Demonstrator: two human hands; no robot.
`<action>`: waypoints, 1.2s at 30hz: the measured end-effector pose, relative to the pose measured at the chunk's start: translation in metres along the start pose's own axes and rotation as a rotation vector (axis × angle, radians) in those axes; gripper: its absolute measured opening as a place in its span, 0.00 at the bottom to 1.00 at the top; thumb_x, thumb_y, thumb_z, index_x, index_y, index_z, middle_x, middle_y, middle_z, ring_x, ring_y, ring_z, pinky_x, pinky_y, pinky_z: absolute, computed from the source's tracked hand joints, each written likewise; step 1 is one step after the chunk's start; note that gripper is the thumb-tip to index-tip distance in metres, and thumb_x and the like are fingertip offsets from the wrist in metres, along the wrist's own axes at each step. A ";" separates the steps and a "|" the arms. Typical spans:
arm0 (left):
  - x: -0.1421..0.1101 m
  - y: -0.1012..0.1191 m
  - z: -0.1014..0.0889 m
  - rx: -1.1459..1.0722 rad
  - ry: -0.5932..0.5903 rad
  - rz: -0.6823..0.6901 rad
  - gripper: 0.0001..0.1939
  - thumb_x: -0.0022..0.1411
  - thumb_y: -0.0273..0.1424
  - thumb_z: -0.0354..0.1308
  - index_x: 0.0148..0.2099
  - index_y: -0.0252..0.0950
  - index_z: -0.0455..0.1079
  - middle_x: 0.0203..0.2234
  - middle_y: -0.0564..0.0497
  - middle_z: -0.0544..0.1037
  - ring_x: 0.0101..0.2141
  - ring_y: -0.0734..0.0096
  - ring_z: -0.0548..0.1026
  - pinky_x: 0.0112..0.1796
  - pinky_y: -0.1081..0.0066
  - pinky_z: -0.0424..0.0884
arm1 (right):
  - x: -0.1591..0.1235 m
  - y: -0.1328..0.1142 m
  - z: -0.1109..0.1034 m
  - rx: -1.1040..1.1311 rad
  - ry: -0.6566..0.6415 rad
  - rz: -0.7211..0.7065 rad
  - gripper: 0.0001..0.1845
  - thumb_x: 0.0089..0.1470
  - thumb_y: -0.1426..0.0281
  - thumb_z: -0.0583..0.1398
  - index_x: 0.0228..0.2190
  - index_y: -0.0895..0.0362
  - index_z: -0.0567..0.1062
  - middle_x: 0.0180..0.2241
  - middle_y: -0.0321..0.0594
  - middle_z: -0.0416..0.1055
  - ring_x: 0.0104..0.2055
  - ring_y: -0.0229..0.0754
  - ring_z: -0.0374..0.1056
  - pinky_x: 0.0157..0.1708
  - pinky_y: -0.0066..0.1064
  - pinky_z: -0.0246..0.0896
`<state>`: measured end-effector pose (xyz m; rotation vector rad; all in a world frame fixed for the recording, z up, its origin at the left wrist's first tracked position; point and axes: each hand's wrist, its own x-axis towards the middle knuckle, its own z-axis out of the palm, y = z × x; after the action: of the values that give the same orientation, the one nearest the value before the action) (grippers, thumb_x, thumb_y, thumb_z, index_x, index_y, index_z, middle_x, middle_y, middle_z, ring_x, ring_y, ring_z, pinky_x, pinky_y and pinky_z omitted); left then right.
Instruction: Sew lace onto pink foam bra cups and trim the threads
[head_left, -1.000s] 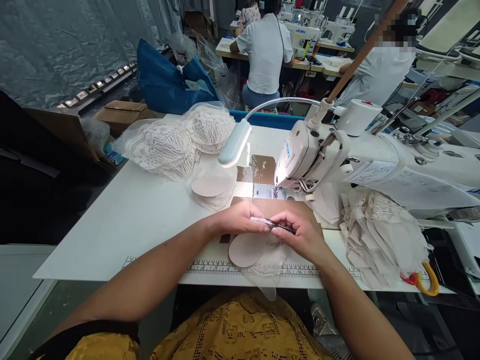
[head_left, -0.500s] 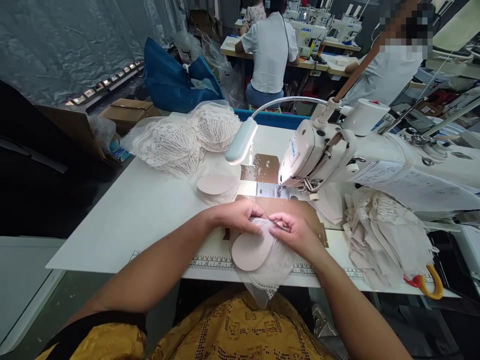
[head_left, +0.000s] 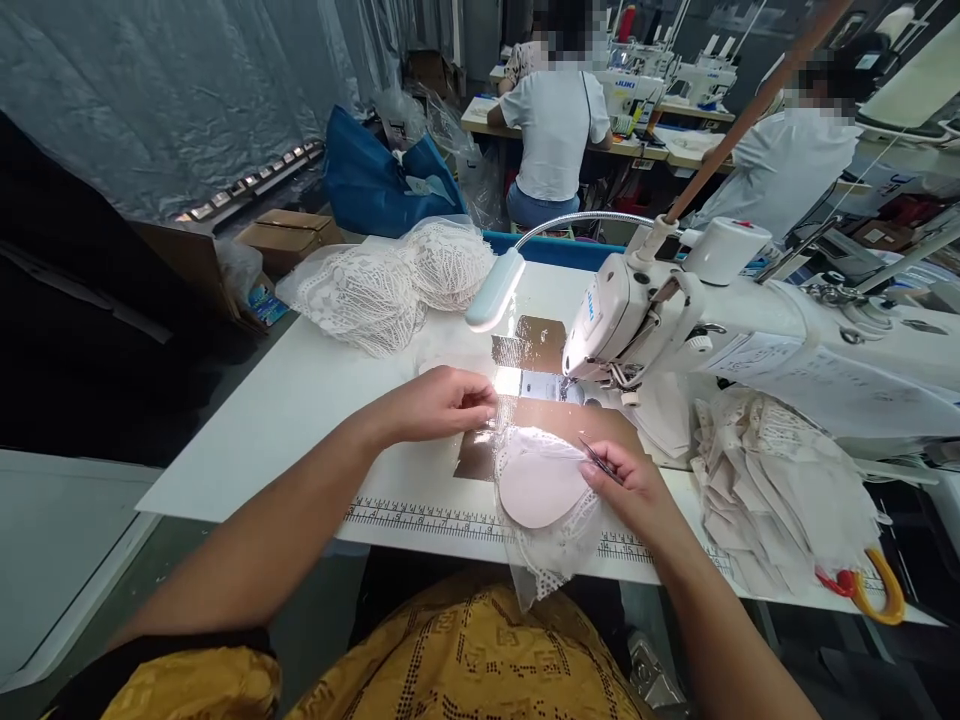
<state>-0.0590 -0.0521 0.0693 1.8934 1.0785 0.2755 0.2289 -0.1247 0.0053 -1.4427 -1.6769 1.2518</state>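
Observation:
A pale oval fabric pad (head_left: 541, 490) with sheer lace lies in front of the sewing machine, its lace tip hanging over the table's front edge. My right hand (head_left: 626, 485) is closed round thin, dark tweezers (head_left: 600, 460), their point at the pad's upper right edge. Up and left of the pad, my left hand (head_left: 461, 402) is raised over the table with its fingers pinched together. Whether anything is between those fingertips is too small to see. Behind that hand, a second piece of sheer fabric (head_left: 442, 350) is mostly covered.
The white sewing machine (head_left: 611, 315) stands behind, with a lamp (head_left: 496, 290) beside its head. Lace cups (head_left: 367, 290) are heaped at back left. A stack of cut fabric (head_left: 780, 490) lies right, near yellow-handled scissors (head_left: 879, 590). Co-workers (head_left: 555, 130) sit further back.
My left hand has let go of the lace-edged pad and moved left and up. The pad now lies flat on the table. My right hand has shifted right, still holding the tweezers.

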 end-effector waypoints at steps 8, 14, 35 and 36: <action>0.008 -0.011 0.061 -0.678 -0.194 -0.120 0.19 0.55 0.44 0.63 0.39 0.33 0.72 0.29 0.51 0.73 0.29 0.73 0.71 0.29 0.75 0.64 | -0.014 0.001 0.004 0.036 -0.002 -0.073 0.14 0.58 0.56 0.56 0.36 0.54 0.72 0.33 0.38 0.69 0.37 0.42 0.64 0.36 0.30 0.59; 0.018 -0.002 0.080 -0.732 -0.032 -0.006 0.18 0.57 0.42 0.62 0.34 0.29 0.73 0.26 0.49 0.74 0.27 0.73 0.69 0.28 0.74 0.63 | -0.023 0.000 0.002 0.027 -0.106 -0.019 0.14 0.58 0.57 0.57 0.38 0.53 0.71 0.32 0.36 0.68 0.34 0.40 0.64 0.34 0.29 0.59; 0.019 -0.010 0.086 -0.667 -0.013 0.127 0.21 0.60 0.44 0.58 0.26 0.30 0.67 0.21 0.55 0.60 0.24 0.77 0.58 0.27 0.75 0.55 | 0.019 -0.026 0.019 -0.103 -0.047 -0.164 0.11 0.56 0.60 0.59 0.36 0.53 0.76 0.33 0.38 0.75 0.35 0.42 0.69 0.34 0.32 0.61; 0.019 -0.009 0.087 -0.667 -0.014 0.127 0.21 0.60 0.45 0.57 0.26 0.31 0.66 0.21 0.55 0.59 0.25 0.77 0.58 0.27 0.75 0.54 | 0.019 -0.026 0.020 -0.084 -0.032 -0.169 0.11 0.56 0.60 0.59 0.35 0.53 0.76 0.33 0.38 0.75 0.35 0.42 0.69 0.34 0.32 0.62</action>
<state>-0.0034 -0.0873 0.0090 1.3554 0.7302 0.6097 0.1967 -0.1110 0.0188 -1.3039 -1.8515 1.1295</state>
